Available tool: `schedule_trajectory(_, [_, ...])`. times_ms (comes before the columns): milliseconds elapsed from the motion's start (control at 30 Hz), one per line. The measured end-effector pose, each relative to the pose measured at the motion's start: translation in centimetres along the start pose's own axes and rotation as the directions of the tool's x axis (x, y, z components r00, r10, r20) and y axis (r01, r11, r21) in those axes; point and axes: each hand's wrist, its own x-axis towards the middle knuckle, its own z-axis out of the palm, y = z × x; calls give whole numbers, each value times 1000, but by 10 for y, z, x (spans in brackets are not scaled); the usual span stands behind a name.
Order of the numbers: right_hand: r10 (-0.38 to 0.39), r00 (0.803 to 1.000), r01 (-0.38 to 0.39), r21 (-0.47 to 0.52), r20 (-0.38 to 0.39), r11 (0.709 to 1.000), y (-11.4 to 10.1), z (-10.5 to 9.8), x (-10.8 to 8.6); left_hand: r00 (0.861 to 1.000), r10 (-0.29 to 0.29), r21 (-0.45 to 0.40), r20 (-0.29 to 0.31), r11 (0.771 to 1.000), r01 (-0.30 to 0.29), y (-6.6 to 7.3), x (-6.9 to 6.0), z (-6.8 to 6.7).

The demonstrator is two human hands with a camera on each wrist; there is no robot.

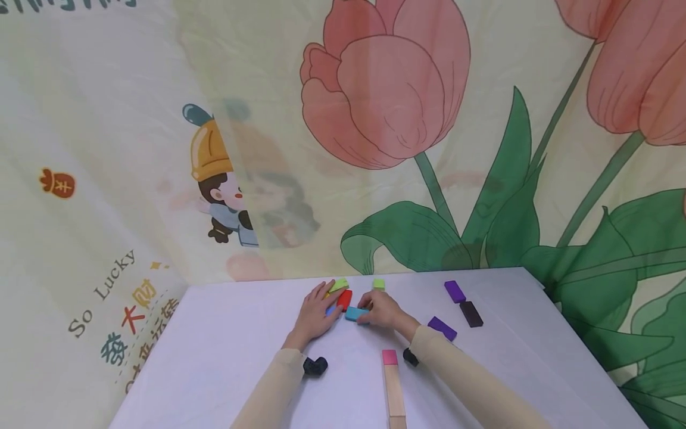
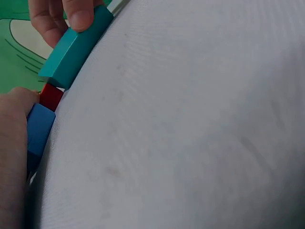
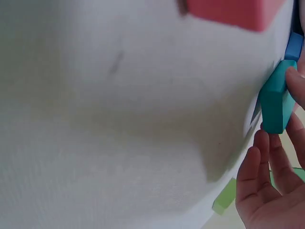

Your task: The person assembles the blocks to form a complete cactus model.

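Observation:
A teal block (image 1: 356, 314) is pinched by my right hand (image 1: 382, 309) at its right end, just right of a red block (image 1: 345, 300). My left hand (image 1: 312, 314) lies with extended fingers over the left side of the cluster, touching the blocks there; a blue block (image 1: 330, 310) shows beside its thumb. Lime green pieces (image 1: 339, 285) are at its fingertips, with a bit of yellow under them. In the left wrist view the teal block (image 2: 78, 45) stands near the red block (image 2: 51, 97) and blue block (image 2: 41, 129). The right wrist view shows thumb and fingers on the teal block (image 3: 277, 98).
Another lime green block (image 1: 379, 284) lies behind my right hand. Purple blocks (image 1: 454, 291) (image 1: 442, 328) and a black block (image 1: 471, 314) are to the right. A pink block (image 1: 389, 357) tops a row of wooden blocks (image 1: 394, 390) in front. Dark wrist devices (image 1: 315, 366) are by both sleeves.

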Motion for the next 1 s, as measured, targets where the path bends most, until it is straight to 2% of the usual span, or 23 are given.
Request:
schedule_trajectory(300, [-22, 999, 22, 16, -31, 1000, -6, -2, -4, 1000, 9, -1, -8, 1000, -9, 0, 1, 0])
schedule_trajectory(567, [-4, 999, 6, 34, -51, 999, -4, -7, -12, 1000, 7, -4, -13, 1000, -7, 2, -1, -2])
schedule_trajectory(800, [-1, 996, 8, 78, -84, 997, 7, -14, -23, 1000, 4, 7, -9, 1000, -4, 2, -1, -3])
schedule_trajectory(1000, [-5, 998, 14, 116, -70, 993, 20, -20, -36, 1000, 5, -4, -11, 1000, -5, 2, -1, -2])
